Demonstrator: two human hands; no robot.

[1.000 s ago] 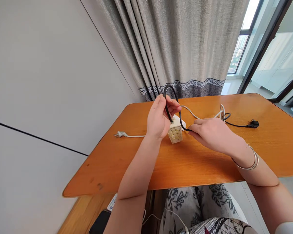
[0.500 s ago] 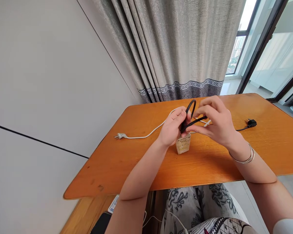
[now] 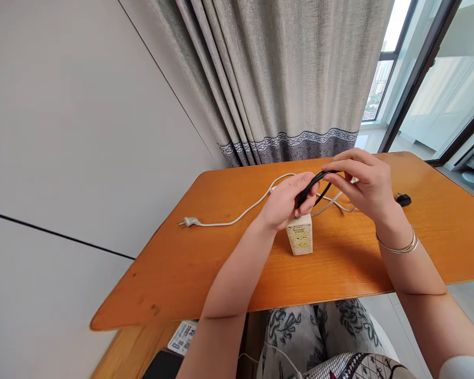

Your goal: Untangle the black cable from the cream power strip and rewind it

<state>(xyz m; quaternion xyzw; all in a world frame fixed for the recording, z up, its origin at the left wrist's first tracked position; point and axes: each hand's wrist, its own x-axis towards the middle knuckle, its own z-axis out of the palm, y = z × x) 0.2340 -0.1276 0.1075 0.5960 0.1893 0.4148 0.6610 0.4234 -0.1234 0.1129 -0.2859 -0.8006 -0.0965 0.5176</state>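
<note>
Above the table, my left hand [image 3: 287, 202] is closed around a bunched black cable [image 3: 311, 187]. The fingers of my right hand [image 3: 365, 181] pinch the same cable further to the right. Just below my left hand stands a white socket block [image 3: 301, 239] with yellowish outlets on its near face. A white cord [image 3: 243, 216] lies behind my hands and runs left to a white plug [image 3: 189, 221]. To the right of my right wrist lies a black plug [image 3: 403, 199]; its cord is mostly hidden by my hand.
The wooden table [image 3: 174, 273] has rounded corners. Behind it hangs a grey curtain [image 3: 300, 79], and a white panelled wall [image 3: 63, 131] borders its left side. A printed card or box [image 3: 183, 337] lies below the table's front edge, beside a dark object.
My right hand has moved right and slightly up, drawing the black cable out; the open loop between my hands is now gathered in my left hand. The view has shifted slightly.
</note>
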